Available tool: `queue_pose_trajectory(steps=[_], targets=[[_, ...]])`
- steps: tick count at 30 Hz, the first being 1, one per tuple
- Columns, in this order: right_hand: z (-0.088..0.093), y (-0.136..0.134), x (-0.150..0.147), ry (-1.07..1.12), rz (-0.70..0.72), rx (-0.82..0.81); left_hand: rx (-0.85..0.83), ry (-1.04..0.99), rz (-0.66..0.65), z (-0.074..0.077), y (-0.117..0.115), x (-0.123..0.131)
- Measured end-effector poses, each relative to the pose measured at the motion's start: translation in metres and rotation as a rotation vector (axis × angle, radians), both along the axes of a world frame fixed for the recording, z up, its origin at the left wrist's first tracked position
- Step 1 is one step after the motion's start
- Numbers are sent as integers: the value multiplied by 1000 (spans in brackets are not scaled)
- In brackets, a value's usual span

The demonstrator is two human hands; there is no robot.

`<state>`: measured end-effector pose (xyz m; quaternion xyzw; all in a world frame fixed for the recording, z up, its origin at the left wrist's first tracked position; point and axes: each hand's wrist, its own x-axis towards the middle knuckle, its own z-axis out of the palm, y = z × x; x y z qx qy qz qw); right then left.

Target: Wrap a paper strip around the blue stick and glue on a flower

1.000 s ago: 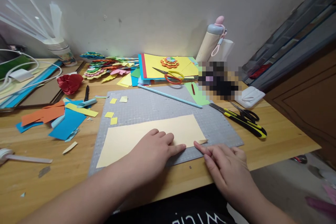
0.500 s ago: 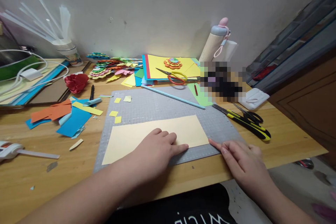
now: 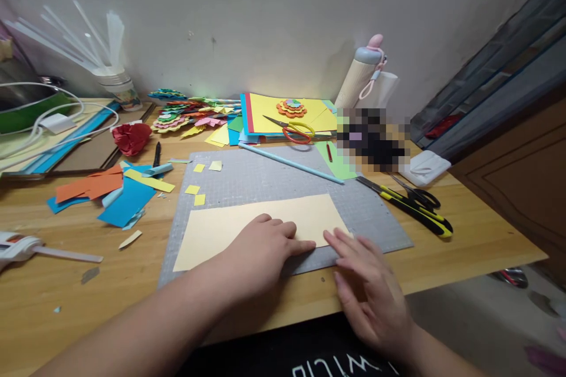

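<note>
A long cream sheet of paper (image 3: pixel 216 224) lies on the grey cutting mat (image 3: pixel 375 221), its near edge running toward the table's front. My left hand (image 3: pixel 265 247) presses down on the middle of this sheet, with one finger stretched along the near edge and the others bent on the paper. Nothing is gripped in it. My right hand (image 3: pixel 371 288) is over the sheet's near right corner, fingers spread and fingertips at the edge; I cannot tell how firmly they touch. Part of that corner is hidden under the fingers.
A pale blue stick (image 3: pixel 292 164) crosses the mat's back. A utility knife (image 3: pixel 407 206) and black scissors (image 3: pixel 420 195) lie at right. Red-and-yellow scissors (image 3: pixel 294 129) rest on coloured paper. Orange and blue scraps (image 3: pixel 126 203) and a glue gun (image 3: pixel 22 249) are at left.
My right hand has moved left from beside the sheet's corner to over it, and its fingers have spread. My left hand and the sheet stay in place.
</note>
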<state>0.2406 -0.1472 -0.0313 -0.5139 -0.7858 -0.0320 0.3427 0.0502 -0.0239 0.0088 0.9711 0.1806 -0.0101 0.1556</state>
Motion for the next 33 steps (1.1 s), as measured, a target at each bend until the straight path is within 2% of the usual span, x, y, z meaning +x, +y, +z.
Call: queue_pose_trajectory(steps=[3,5,10,12,15,22,24,28,33], targets=[[-3,0,-2,-59,21,-176,-33,-40,25,1,3,-2],[-2,1,-2,-135,2,-236,-76,-36,84,5,6,-8],[3,3,-3,-234,34,-246,-100,107,352,17,1,-46],[3,3,-3,-241,38,-251,-131,134,476,17,-7,-62],[1,5,2,-239,45,-272,-169,100,571,12,-20,-75],[-1,23,11,-252,-12,-310,-112,42,576,3,-36,-51],[1,25,6,-272,47,-313,-110,51,589,2,-36,-46],[6,25,-9,-327,267,-355,-134,59,574,2,-33,-47],[9,29,-16,-378,292,-472,-214,57,593,8,-30,-46]])
